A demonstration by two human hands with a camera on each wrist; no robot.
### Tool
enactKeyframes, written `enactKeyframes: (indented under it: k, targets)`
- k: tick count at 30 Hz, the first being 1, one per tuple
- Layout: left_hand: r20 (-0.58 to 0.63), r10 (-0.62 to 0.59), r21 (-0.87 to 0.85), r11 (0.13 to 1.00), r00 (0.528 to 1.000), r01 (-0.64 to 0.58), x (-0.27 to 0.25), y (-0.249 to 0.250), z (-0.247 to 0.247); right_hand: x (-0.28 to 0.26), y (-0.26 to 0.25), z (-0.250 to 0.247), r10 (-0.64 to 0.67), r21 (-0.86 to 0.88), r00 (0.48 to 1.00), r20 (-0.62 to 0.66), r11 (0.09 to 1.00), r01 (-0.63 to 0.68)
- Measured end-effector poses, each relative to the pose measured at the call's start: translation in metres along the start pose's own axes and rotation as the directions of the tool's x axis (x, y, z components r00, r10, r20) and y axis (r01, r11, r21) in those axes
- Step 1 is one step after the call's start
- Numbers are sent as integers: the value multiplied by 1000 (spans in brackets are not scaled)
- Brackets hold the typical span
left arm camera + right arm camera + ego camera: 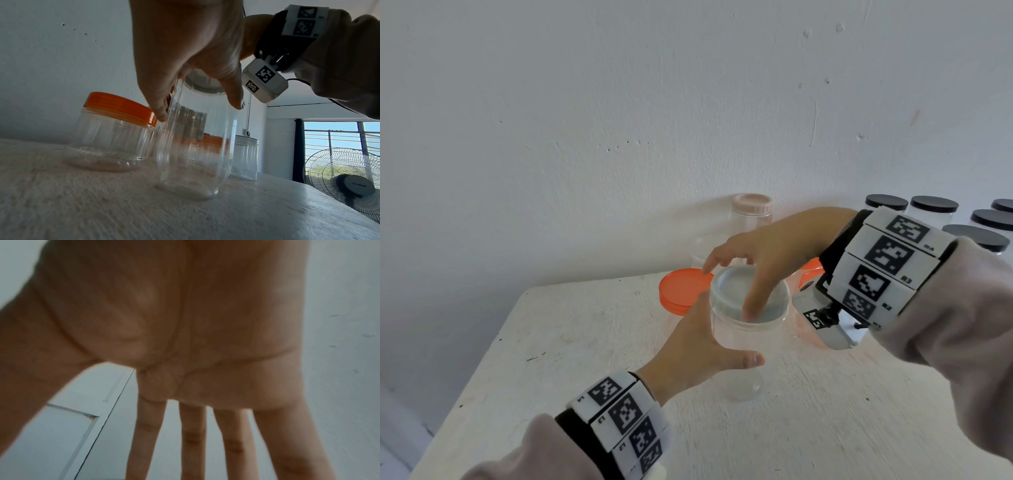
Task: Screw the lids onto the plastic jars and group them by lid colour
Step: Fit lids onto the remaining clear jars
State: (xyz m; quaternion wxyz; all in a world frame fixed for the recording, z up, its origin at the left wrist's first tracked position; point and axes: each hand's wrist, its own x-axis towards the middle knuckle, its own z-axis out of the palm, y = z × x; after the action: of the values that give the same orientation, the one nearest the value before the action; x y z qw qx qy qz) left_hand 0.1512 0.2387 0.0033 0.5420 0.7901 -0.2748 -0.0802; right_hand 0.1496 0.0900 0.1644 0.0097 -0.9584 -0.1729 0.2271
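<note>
A clear plastic jar (756,337) (195,154) stands on the white table (571,359), a whitish lid (777,298) on its mouth. My left hand (729,337) (197,105) grips the jar just below the lid, thumb in front and fingers behind. Spread over the lid from above is my right hand (734,286). Its thumb tip touches the lid's front edge and its fingers reach past the far rim. In the right wrist view the palm (185,321) and straight, splayed fingers fill the frame; the lid is not seen there.
An orange-lidded jar (681,287) (115,129) stands just behind on the left, another orange-lidded one (810,270) behind my right wrist. A pink-lidded jar (751,212) is by the wall. Several black-lidded jars (935,209) are grouped at the far right. The table's left edge is close.
</note>
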Motion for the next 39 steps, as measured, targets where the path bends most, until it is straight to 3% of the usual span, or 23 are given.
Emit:
enactKeyframes:
  k: [9, 14, 17, 23, 29, 39]
  targets:
    - [8, -11, 19, 1000, 1000, 11, -2, 1, -2, 5, -3, 7, 132, -60, 988, -83, 989, -137]
    - [8, 6, -24, 1000, 1000, -6, -1, 2, 1, 1, 0, 2, 23, -17, 1000, 9, 1000, -22]
    - [-1, 5, -25, 1000, 1000, -5, -1, 2, 1, 1, 1, 4, 9, -29, 1000, -14, 1000, -10]
    - [-9, -17, -20, 1000, 1000, 17, -2, 2, 1, 4, -1, 11, 130, -72, 986, -106, 988, -138]
    - [-31, -11, -56, 998, 999, 9, -3, 2, 4, -2, 3, 6, 12, 3, 999, -42, 1000, -12]
    - [-41, -9, -59, 998, 999, 7, -5, 5, 4, 2, 4, 13, -8, -43, 992, -128, 999, 3]
